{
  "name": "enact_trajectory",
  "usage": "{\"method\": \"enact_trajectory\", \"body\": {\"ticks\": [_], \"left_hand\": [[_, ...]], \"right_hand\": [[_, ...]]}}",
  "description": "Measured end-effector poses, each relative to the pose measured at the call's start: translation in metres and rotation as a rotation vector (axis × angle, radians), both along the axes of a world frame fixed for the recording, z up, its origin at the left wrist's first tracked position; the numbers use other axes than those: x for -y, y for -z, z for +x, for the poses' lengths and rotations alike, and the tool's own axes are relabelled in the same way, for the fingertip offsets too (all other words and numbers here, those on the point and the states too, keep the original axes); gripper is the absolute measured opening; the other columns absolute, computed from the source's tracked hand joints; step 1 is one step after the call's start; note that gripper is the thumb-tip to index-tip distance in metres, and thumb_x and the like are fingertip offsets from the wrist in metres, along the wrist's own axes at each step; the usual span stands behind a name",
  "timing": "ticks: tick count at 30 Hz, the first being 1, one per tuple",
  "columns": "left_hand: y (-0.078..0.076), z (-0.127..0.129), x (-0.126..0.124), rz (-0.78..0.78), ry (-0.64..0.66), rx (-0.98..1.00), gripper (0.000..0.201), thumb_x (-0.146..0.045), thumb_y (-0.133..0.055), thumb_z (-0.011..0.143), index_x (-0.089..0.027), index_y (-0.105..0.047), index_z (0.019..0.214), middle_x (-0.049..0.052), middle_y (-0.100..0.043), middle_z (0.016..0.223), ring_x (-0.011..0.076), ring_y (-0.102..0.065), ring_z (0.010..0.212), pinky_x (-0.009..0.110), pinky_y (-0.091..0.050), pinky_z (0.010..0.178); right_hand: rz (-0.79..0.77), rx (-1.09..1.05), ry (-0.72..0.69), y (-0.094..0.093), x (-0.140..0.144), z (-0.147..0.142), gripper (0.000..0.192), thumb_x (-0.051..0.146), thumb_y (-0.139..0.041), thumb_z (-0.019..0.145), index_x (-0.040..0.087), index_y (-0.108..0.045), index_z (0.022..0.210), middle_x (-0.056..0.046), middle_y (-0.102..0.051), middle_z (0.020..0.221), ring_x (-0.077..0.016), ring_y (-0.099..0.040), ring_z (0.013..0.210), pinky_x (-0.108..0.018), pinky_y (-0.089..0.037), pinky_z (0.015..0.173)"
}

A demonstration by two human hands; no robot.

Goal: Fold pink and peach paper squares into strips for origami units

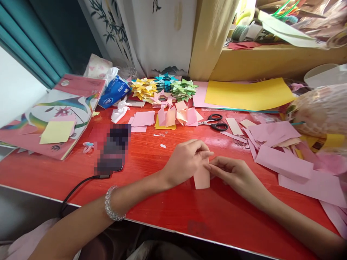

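A small peach piece of paper [202, 178] hangs upright just over the red table, held between both hands. My left hand [187, 159], with a beaded bracelet [110, 203] at the wrist, grips its upper part with bent fingers. From the right, my right hand [230, 169] pinches the paper's edge between thumb and fingers. Beyond the hands stand folded pink and peach paper pieces [182, 112], beside a stack of pink paper squares [144, 118]. Black-handled scissors [217, 122] lie just right of them.
Folded paper stars, yellow [143, 89], blue [166, 81] and green [184, 89], sit at the back. Pink paper scraps [284, 162] cover the right side. A blurred phone [113, 150] with a cable, a blue tissue pack [115, 91] and a large book [65, 108] occupy the left.
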State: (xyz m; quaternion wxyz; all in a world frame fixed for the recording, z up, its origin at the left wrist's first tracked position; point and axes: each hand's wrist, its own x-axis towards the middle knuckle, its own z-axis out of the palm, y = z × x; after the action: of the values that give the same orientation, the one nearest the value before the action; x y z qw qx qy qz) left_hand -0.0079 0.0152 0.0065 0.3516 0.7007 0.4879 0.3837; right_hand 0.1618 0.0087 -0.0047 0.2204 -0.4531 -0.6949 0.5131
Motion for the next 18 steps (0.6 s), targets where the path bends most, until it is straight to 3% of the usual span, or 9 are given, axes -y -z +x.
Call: {"method": "enact_trajectory", "body": {"ticks": [4, 6, 10, 12, 15, 18], "left_hand": [[-0.004, -0.017, -0.018, 0.075, -0.219, 0.127, 0.015, -0.026, -0.054, 0.083, -0.017, -0.057, 0.072, -0.003, -0.054, 0.067, 0.0102, -0.046, 0.064, 0.023, -0.036, 0.061], [-0.006, -0.024, -0.025, 0.103, -0.256, 0.26, 0.014, -0.026, -0.054, 0.083, -0.017, -0.057, 0.072, -0.002, -0.054, 0.069, 0.0103, -0.046, 0.065, 0.023, -0.036, 0.062], [-0.005, -0.018, -0.022, -0.003, 0.025, 0.483, 0.014, -0.023, -0.055, 0.082, -0.018, -0.059, 0.071, -0.001, -0.058, 0.076, 0.012, -0.052, 0.078, 0.025, -0.039, 0.077], [-0.003, -0.011, -0.016, -0.041, 0.185, 0.516, 0.013, -0.022, -0.055, 0.082, -0.018, -0.06, 0.071, 0.001, -0.061, 0.087, 0.0143, -0.054, 0.092, 0.028, -0.039, 0.085], [-0.001, -0.009, -0.013, -0.05, 0.297, 0.452, 0.012, -0.022, -0.058, 0.081, -0.019, -0.063, 0.071, 0.002, -0.06, 0.1, 0.0163, -0.051, 0.103, 0.031, -0.036, 0.092], [-0.002, -0.018, -0.02, -0.014, 0.289, 0.429, 0.011, -0.023, -0.059, 0.081, -0.02, -0.064, 0.072, 0.002, -0.06, 0.103, 0.0161, -0.05, 0.104, 0.032, -0.034, 0.094]], "right_hand": [[-0.084, -0.061, -0.081, 0.002, 0.003, -0.001, 0.027, 0.04, -0.054, 0.084, 0.016, -0.061, 0.073, -0.004, -0.066, 0.073, -0.0161, -0.062, 0.072, -0.026, -0.046, 0.068], [-0.142, -0.106, -0.057, 0.002, 0.002, -0.002, 0.027, 0.041, -0.056, 0.083, 0.016, -0.06, 0.072, -0.004, -0.066, 0.072, -0.0158, -0.063, 0.071, -0.026, -0.046, 0.066], [-0.311, -0.3, 0.142, 0.001, -0.004, -0.002, 0.032, 0.046, -0.048, 0.086, 0.019, -0.058, 0.098, -0.006, -0.065, 0.087, -0.0156, -0.063, 0.071, -0.022, -0.04, 0.051], [-0.364, -0.336, 0.116, 0.0, -0.006, -0.001, 0.037, 0.046, -0.051, 0.084, 0.021, -0.053, 0.112, -0.005, -0.063, 0.085, -0.0135, -0.06, 0.066, -0.02, -0.034, 0.046], [-0.42, -0.321, 0.003, -0.001, -0.009, 0.001, 0.03, 0.039, -0.063, 0.078, 0.018, -0.059, 0.098, 0.002, -0.052, 0.063, -0.0056, -0.045, 0.048, -0.019, -0.025, 0.043], [-0.463, -0.373, 0.017, -0.002, -0.01, 0.003, 0.021, 0.036, -0.064, 0.078, 0.016, -0.058, 0.078, 0.006, -0.04, 0.053, -0.0022, -0.03, 0.043, -0.018, -0.019, 0.041]]}}
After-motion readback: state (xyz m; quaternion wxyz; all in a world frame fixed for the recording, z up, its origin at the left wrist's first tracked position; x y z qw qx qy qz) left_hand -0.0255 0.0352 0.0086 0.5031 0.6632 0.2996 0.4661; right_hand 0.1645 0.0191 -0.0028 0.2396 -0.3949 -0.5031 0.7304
